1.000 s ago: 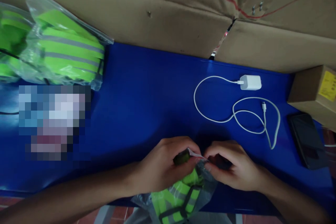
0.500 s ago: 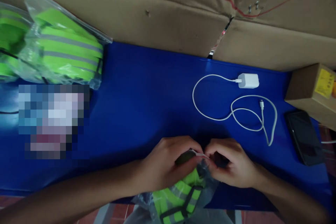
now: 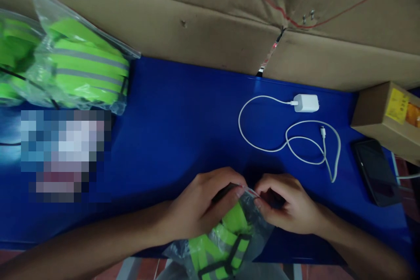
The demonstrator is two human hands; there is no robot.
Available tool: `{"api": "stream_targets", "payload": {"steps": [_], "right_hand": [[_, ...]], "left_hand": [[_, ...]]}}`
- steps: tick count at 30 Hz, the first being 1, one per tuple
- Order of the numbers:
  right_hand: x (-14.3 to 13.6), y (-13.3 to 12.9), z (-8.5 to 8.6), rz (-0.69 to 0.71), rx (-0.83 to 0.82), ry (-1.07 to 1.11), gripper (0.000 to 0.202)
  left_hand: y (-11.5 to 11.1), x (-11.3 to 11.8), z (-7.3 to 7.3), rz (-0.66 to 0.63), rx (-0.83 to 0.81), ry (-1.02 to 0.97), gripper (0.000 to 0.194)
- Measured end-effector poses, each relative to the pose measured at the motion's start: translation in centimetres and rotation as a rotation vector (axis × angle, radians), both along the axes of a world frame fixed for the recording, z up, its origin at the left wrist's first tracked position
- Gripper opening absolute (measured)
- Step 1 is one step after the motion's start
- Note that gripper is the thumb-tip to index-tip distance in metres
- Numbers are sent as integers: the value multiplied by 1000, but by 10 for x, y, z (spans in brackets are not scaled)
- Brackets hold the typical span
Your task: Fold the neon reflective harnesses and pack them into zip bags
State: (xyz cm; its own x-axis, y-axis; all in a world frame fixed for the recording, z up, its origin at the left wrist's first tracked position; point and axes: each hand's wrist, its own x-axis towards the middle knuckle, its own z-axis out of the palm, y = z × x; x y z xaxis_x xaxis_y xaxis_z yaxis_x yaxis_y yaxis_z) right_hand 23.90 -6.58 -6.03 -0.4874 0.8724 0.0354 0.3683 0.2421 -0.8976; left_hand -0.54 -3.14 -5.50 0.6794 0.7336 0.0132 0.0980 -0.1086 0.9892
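A clear zip bag (image 3: 259,227) hangs at the table's front edge, its top edge pinched between my two hands. Inside it is a folded neon-green reflective vest (image 3: 218,245) with grey bands and black trim. My left hand (image 3: 210,205) is closed on the bag's rim, thumb against fingers. A short way to the right, my right hand (image 3: 285,203) pinches the same rim between thumb and curled fingers. A strip of the rim with a reddish line shows between the hands. The bag's lower end is cut off by the frame.
Bagged green vests (image 3: 88,65) lie at the left of the blue table (image 3: 183,118). A white charger (image 3: 306,103) with its looped cable (image 3: 241,118) lies right of centre. Beyond are a black phone (image 3: 377,170) and a cardboard box (image 3: 370,105). Brown covering (image 3: 157,22) borders the back.
My left hand has shifted slightly left along the bag's rim, so the gap between my hands is wider and more of the rim shows. The view has turned slightly.
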Motion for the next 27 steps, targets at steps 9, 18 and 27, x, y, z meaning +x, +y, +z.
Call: {"api": "stream_targets", "payload": {"steps": [9, 18, 27], "right_hand": [[-3, 0, 2, 14, 17, -7, 11], [-2, 2, 2, 4, -17, -3, 11], [1, 0, 1, 15, -27, -13, 10]], "left_hand": [[-1, 3, -1, 4, 14, -6, 14], [4, 4, 1, -30, -25, 74, 16], [5, 3, 4, -32, -17, 39, 19]]}}
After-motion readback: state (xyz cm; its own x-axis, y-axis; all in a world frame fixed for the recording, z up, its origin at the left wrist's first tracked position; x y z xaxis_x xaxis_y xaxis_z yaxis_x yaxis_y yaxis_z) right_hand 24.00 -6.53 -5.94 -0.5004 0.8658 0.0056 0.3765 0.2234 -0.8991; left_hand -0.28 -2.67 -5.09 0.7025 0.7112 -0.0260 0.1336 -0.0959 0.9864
